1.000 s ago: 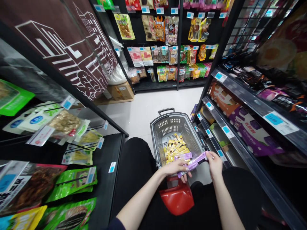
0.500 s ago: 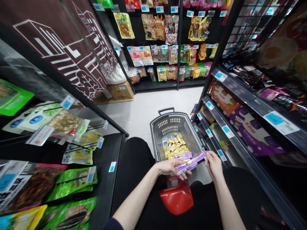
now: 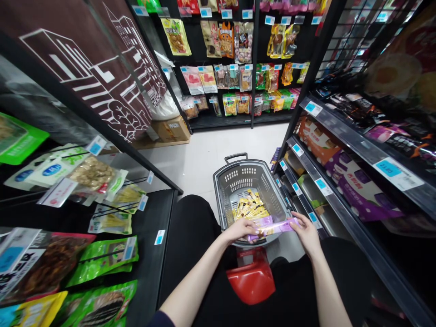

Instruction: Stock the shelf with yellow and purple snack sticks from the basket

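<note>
A grey shopping basket stands on the floor in front of my knees, with several yellow snack packets and a purple one inside. My left hand and my right hand together hold a stack of long purple packets level over the basket's near rim. The left fingers pinch the stack's left end, the right fingers grip its right end. A red plastic object lies on my lap just below the hands.
Black shelves with purple and orange packs and blue price tags line the right side. Hanging bags of snacks fill the rack on the left. A cardboard box sits on the pale floor by the far shelving.
Both hands have lifted the purple packets forward from my lap to over the basket's near rim and levelled the stack.
</note>
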Tool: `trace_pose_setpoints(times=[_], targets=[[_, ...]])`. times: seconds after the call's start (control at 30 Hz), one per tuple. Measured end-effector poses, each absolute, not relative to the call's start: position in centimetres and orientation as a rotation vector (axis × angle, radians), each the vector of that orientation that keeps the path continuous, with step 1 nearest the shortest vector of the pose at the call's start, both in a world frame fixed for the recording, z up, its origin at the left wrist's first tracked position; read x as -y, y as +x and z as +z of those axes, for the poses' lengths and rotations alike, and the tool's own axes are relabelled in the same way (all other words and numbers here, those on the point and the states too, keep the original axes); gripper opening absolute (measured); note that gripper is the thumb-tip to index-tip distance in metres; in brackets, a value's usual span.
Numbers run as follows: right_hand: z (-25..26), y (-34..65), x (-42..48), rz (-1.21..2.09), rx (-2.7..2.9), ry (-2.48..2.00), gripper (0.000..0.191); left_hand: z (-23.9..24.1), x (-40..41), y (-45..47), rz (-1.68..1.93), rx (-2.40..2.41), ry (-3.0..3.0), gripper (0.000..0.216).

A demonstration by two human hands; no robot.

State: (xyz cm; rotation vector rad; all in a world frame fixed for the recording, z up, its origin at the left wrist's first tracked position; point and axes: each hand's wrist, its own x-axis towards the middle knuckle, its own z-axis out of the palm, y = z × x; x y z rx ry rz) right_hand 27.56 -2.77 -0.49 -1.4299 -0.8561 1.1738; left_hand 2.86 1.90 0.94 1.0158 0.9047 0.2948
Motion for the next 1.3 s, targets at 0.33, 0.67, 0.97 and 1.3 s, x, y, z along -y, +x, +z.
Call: trace_pose_setpoints(times=[0.33, 0.67, 0.97, 1.3], targets=[[-2.2, 27.8, 2.3, 1.126, 0.555, -1.461, 0.044, 0.5, -2.5, 3.7, 0.574, -1.114, 0.926, 0.031], [-3.3, 27.8, 1.5, 1.199, 0.448, -1.363, 0.038, 1.2, -2.7, 3.1, 0.808, -1.117, 0.998, 0.036], [-6.0, 27.0, 0.6, 1.157, 0.733, -1.590, 0.047, 0.6, -3.1, 2.5, 0.473, -1.383, 1.407, 0.039], [-2.3, 29.2, 0.6, 0.640, 0.978, -1.913, 0.032, 0.3, -2.3, 1.9, -0.069, -1.495, 1.729, 0.036]])
